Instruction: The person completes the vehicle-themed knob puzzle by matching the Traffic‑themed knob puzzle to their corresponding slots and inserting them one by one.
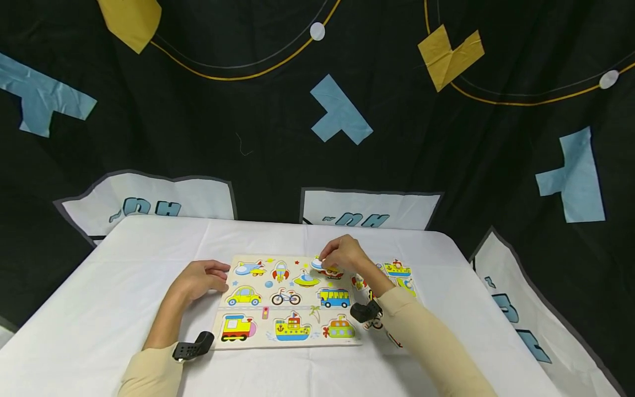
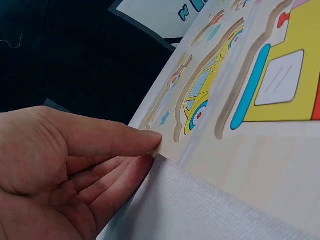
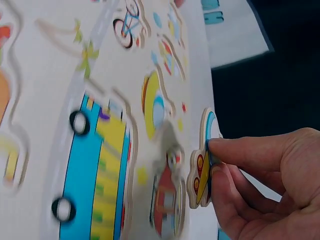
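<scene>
A wooden puzzle board (image 1: 310, 311) lies on the white-covered table, with vehicle pictures in shallow recesses. My right hand (image 1: 345, 256) pinches a wooden puzzle piece (image 3: 202, 172) between thumb and fingers. Blue, white and yellow with red circles, it looks like an airplane. It is tilted on edge above the board's far right corner, by the helicopter recess (image 3: 166, 197). My left hand (image 1: 198, 282) touches the board's left edge, its fingers loosely bent. In the left wrist view its thumb (image 2: 115, 137) reaches the edge near the yellow car picture (image 2: 200, 90).
To the right of the board lie several loose pieces, among them a boat piece (image 1: 397, 269) and a rocket piece (image 1: 359, 283); my right forearm hides some. Behind the table (image 1: 124, 264) hangs a black cloth (image 1: 268, 143) with blue and yellow patches.
</scene>
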`<state>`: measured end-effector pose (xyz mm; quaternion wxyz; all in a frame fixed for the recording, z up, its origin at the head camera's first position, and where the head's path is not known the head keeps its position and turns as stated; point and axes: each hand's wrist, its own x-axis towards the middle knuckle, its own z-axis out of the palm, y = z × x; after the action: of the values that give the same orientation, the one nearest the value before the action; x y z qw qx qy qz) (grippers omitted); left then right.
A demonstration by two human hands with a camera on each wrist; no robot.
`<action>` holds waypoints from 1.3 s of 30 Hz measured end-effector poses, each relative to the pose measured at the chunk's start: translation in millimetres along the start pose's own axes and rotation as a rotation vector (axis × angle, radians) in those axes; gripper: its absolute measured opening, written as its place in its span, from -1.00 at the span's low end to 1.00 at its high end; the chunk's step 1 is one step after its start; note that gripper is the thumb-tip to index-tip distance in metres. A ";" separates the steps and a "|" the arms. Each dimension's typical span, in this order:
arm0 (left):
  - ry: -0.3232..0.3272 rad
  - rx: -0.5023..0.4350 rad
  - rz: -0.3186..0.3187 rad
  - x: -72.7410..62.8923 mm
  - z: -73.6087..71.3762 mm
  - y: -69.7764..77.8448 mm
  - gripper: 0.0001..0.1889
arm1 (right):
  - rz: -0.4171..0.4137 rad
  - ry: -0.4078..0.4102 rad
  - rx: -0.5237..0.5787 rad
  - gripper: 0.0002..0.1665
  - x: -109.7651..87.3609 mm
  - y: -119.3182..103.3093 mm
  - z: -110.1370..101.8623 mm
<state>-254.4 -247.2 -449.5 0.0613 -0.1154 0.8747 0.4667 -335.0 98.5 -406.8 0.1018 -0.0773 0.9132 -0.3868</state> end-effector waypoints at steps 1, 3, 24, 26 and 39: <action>-0.001 -0.003 0.000 -0.1 -0.3 -0.5 -0.41 | -0.002 -0.007 -0.001 -0.93 2.0 -2.7 4.7; -0.003 -0.006 -0.003 -0.3 -0.5 -1.3 -0.41 | -0.003 -0.018 0.003 -0.94 5.4 -8.6 13.3; -0.029 -0.008 0.036 -1.7 -2.8 -3.3 -0.41 | -0.063 0.003 0.070 -0.90 24.9 -58.5 85.7; -0.027 -0.005 0.035 -1.5 -3.0 -1.5 -0.40 | -0.061 0.002 0.076 -0.91 25.7 -62.4 89.8; -0.029 -0.020 0.028 -1.1 -3.4 -2.3 -0.41 | -0.024 0.099 0.085 -0.91 27.7 -87.6 126.8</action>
<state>-252.7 -251.1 -449.2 0.0662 -0.0968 0.8707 0.4776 -325.1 -55.5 -433.2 0.0548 -0.0646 0.8989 -0.4299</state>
